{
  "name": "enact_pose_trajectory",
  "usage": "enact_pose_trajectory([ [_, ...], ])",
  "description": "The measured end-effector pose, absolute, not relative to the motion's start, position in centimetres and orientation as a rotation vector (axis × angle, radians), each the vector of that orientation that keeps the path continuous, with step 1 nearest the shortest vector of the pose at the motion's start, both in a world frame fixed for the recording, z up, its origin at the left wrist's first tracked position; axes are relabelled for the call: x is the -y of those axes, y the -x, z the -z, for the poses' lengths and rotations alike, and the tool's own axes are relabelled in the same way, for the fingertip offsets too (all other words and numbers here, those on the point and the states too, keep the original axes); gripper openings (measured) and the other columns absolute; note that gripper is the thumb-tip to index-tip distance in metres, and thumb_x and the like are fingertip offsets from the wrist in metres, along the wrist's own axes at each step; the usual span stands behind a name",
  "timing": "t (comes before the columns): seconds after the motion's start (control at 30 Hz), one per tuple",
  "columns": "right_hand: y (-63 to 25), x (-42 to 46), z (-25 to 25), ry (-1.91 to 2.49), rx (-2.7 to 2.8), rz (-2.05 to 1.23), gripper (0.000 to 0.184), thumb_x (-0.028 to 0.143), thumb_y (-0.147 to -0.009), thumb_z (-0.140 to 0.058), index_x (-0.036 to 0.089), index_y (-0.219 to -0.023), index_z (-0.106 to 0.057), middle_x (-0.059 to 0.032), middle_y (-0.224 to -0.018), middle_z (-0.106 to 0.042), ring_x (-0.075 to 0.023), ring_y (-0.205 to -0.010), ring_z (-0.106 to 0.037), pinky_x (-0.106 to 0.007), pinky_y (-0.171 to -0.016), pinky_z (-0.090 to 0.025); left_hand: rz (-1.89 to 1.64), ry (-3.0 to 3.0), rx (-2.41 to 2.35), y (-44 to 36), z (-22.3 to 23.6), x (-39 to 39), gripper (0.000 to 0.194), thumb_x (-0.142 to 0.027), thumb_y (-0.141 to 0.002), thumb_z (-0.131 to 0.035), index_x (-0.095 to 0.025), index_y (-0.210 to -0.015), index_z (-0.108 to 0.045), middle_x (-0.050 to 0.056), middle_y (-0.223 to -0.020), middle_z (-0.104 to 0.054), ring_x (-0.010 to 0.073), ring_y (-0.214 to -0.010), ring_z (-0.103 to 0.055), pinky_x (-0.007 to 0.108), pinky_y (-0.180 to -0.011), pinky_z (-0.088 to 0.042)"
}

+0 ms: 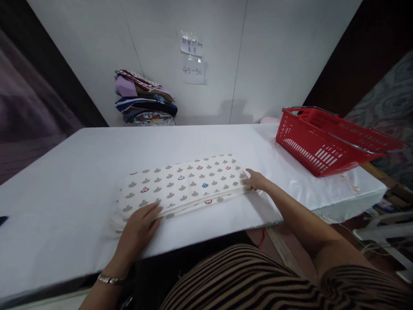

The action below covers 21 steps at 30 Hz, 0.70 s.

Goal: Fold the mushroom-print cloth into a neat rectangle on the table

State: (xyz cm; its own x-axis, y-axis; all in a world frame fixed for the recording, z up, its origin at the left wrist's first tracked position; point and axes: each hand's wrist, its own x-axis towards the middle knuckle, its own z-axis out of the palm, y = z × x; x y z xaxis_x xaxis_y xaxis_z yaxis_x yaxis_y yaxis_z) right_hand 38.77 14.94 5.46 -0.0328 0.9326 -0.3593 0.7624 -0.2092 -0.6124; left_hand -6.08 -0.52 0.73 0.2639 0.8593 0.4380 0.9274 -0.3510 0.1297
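Observation:
A long folded white cloth (193, 183) lies flat on the white-covered table (206, 234). It is printed with grey shapes and a few red, blue and green ones. My left hand (138, 228) rests on its front left edge, fingers stretched over the top and the thumb by the near side. At the right end, my right hand (255, 180) grips the front corner; the undersides of those fingers are hidden. Several layers show along the near edge, and the left end looks loosely bunched.
A red plastic basket (322, 142) with metal handles stands at the table's right end. Against the back wall is a stack of folded fabrics (145, 103). Paper signs (194, 71) hang on the wall. A white rack (387, 234) stands low on the right.

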Motion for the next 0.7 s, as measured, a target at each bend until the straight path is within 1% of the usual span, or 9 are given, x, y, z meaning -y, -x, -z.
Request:
enact_pose_trajectory([
  [0.1,-38.6,-14.5,-5.7,2.001,1.798,-1.166,0.088,0.036,-0.071,-0.073,0.015,-0.144,-0.029,-0.0028,-0.065,-0.063,-0.0138,-0.046,-0.055,-0.024,-0.044,-0.045,0.672,2.366,1.688,6.2,-0.5,0.5,0.035,-0.039,-0.087,-0.046,-0.018,-0.108,-0.065,0.010,-0.119,-0.063,0.0250,-0.109,-0.057,0.041,-0.096,-0.045],
  [0.17,-38.5,-14.4,-5.8,1.975,1.744,-1.212,0.087,0.035,-0.072,-0.073,0.014,-0.143,-0.028,-0.0030,-0.066,-0.063,-0.0137,-0.045,-0.055,-0.025,-0.044,-0.046,0.677,2.368,1.695,6.2,-0.3,0.5,0.034,-0.038,-0.087,-0.046,-0.019,-0.108,-0.065,0.010,-0.119,-0.062,0.0247,-0.110,-0.057,0.041,-0.096,-0.044],
  [0.23,-38.4,-14.4,-5.8,1.924,1.632,-1.260,0.085,0.033,-0.073,-0.072,0.014,-0.143,-0.028,-0.0049,-0.073,-0.064,-0.0130,-0.048,-0.055,-0.026,-0.046,-0.049,0.678,2.373,1.704,6.1,-0.3,0.5,0.034,-0.038,-0.087,-0.046,-0.019,-0.109,-0.064,0.010,-0.120,-0.062,0.0244,-0.110,-0.056,0.041,-0.096,-0.044],
  [0.33,-38.2,-14.7,-5.7,1.851,1.419,-1.316,0.074,0.029,-0.076,-0.068,0.015,-0.141,-0.033,-0.0079,-0.088,-0.064,-0.0123,-0.057,-0.057,-0.026,-0.051,-0.051,0.686,2.368,1.720,5.9,-0.6,0.4,0.034,-0.037,-0.087,-0.046,-0.019,-0.109,-0.064,0.010,-0.118,-0.063,0.0241,-0.109,-0.057,0.040,-0.096,-0.045],
  [0.4,-37.9,-15.2,-5.7,1.829,1.351,-1.341,0.069,0.026,-0.077,-0.066,0.015,-0.139,-0.036,-0.0080,-0.092,-0.064,-0.0126,-0.063,-0.058,-0.024,-0.054,-0.051,0.695,2.355,1.740,5.6,-0.9,0.5,0.035,-0.037,-0.087,-0.046,-0.018,-0.108,-0.065,0.010,-0.117,-0.064,0.0241,-0.107,-0.058,0.040,-0.095,-0.046],
  [0.5,-37.2,-16.5,-6.3,1.813,1.384,-1.355,0.065,0.020,-0.074,-0.067,0.016,-0.135,-0.043,-0.0053,-0.086,-0.065,-0.0125,-0.065,-0.058,-0.021,-0.053,-0.048,0.696,2.325,1.774,5.2,-1.5,0.6,0.036,-0.039,-0.087,-0.043,-0.019,-0.107,-0.065,0.009,-0.114,-0.065,0.0245,-0.105,-0.059,0.041,-0.094,-0.046],
  [0.57,-36.5,-17.5,-7.1,1.732,1.444,-1.276,0.064,0.019,-0.072,-0.069,0.018,-0.133,-0.046,-0.0027,-0.080,-0.064,-0.0115,-0.063,-0.057,-0.019,-0.052,-0.046,0.686,2.293,1.793,5.0,-1.7,0.7,0.037,-0.039,-0.087,-0.041,-0.019,-0.106,-0.066,0.009,-0.112,-0.066,0.0244,-0.103,-0.060,0.040,-0.092,-0.047],
  [0.63,-36.0,-18.3,-7.9,1.590,1.480,-1.143,0.064,0.020,-0.073,-0.068,0.020,-0.134,-0.046,-0.0008,-0.077,-0.063,-0.0106,-0.062,-0.056,-0.019,-0.053,-0.045,0.676,2.253,1.812,4.9,-1.7,1.0,0.039,-0.039,-0.087,-0.038,-0.019,-0.106,-0.066,0.010,-0.112,-0.066,0.0242,-0.102,-0.061,0.039,-0.090,-0.049],
  [0.7,-36.0,-18.6,-8.3,1.553,1.502,-1.070,0.066,0.020,-0.073,-0.068,0.020,-0.135,-0.044,0.0010,-0.071,-0.061,-0.0104,-0.059,-0.055,-0.020,-0.053,-0.046,0.665,2.227,1.819,5.0,-1.5,1.3,0.040,-0.039,-0.087,-0.037,-0.018,-0.106,-0.066,0.010,-0.111,-0.066,0.0245,-0.101,-0.062,0.039,-0.088,-0.050],
])
